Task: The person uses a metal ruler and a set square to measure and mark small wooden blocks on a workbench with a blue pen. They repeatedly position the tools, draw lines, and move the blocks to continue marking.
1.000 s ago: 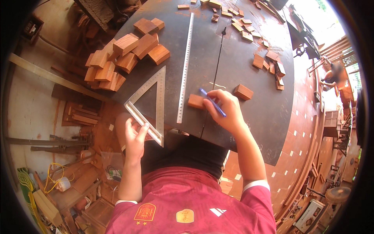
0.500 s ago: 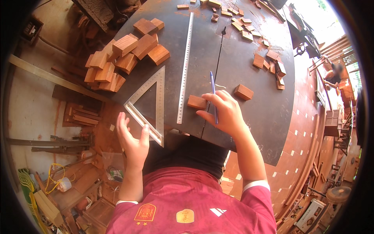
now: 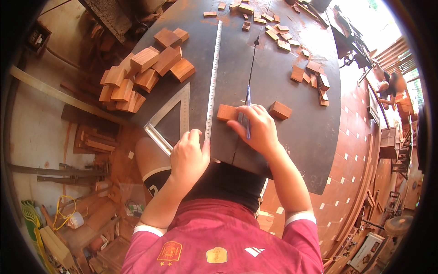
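Observation:
My right hand (image 3: 258,128) has a blue pen (image 3: 248,116) between its closed fingers, pointing away from me. Its thumb and index finger also reach the right end of a small reddish wooden block (image 3: 226,113) on the dark table. Another block (image 3: 280,110) lies just right of that hand. My left hand (image 3: 189,156) is curled, its thumb covering the near end of a long steel ruler (image 3: 214,75); its fingertips are partly hidden. Left of the ruler lies a metal triangle square (image 3: 184,107), its near corner hidden under my left hand.
A heap of wooden blocks (image 3: 145,59) sits on the table's left side. Smaller pieces (image 3: 283,44) are scattered at the far edge, and several more blocks (image 3: 313,76) lie at the right. A slot (image 3: 252,64) runs through the dark tabletop (image 3: 301,141). Another person (image 3: 388,84) is at far right.
My left hand has moved right, from beside the triangle square to the ruler's near end, and its fingers have curled. The block at my right hand has shifted slightly away from me.

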{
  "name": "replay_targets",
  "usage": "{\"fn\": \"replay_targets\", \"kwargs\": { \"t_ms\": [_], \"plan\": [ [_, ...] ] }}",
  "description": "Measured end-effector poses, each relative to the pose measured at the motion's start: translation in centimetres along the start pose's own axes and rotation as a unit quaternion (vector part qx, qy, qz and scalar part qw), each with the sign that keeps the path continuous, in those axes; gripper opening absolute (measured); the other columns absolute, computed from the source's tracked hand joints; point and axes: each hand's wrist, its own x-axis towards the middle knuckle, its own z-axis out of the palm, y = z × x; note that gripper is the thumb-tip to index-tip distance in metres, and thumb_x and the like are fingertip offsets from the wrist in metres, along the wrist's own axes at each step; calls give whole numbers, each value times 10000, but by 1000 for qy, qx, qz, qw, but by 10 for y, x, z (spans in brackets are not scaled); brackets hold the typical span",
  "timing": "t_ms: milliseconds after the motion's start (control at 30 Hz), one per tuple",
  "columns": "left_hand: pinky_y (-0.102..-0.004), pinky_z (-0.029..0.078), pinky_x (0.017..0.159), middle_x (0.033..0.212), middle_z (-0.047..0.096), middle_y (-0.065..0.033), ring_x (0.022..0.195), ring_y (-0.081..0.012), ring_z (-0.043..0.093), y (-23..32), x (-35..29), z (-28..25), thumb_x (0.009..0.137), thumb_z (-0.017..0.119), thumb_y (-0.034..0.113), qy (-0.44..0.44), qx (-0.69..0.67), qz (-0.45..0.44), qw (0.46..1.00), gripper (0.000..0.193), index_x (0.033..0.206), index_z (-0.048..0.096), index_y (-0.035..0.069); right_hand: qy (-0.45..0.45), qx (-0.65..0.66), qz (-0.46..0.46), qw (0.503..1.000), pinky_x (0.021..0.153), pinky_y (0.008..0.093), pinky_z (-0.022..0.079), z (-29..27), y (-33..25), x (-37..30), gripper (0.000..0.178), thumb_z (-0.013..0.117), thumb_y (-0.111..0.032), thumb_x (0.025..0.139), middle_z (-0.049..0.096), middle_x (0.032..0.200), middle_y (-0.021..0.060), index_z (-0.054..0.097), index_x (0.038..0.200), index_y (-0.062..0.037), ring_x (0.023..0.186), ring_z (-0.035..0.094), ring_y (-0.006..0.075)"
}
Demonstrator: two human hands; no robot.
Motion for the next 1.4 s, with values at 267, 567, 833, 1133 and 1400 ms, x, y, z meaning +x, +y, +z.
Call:
{"fn": "replay_targets", "kwargs": {
  "t_ms": [267,567,833,1133,1400],
  "plan": [
    [-462,558,726,827,719,-153,776,-379,709,4,12,-3,865,733,106,-40,-35,-44,998,260,1083,622,21,53,-116,52,990,723,403,558,12,-22,-6,653,843,-550,723,677,944,115,655,1092,-45,866,659,315],
    [-456,550,763,819,741,-141,827,-356,726,10,17,-1,855,728,107,-46,-13,-66,997,267,1082,620,15,26,-186,67,980,636,398,540,26,-27,2,560,839,-487,707,653,839,142,629,924,-15,802,648,314],
    [-446,549,763,820,727,-164,814,-356,719,4,15,-6,851,691,61,-43,-25,-65,997,245,1081,654,-17,-47,13,32,998,945,448,513,3,-19,2,615,721,-170,676,658,1074,183,581,1246,11,1061,608,387],
    [-398,545,717,900,692,-191,751,-316,683,-19,6,-24,870,621,-1,0,-44,-26,999,143,992,685,-39,-126,66,-65,988,907,440,510,-5,-21,-3,590,795,-212,740,604,1046,146,562,1253,-36,1023,594,341],
    [-250,543,743,939,691,-39,795,-79,637,-44,0,-29,946,640,-15,-146,-333,-151,919,153,1096,662,-39,-131,84,-97,983,890,443,516,-2,-27,-6,612,832,-240,713,619,997,134,585,1239,-48,992,605,344]
  ]
}}
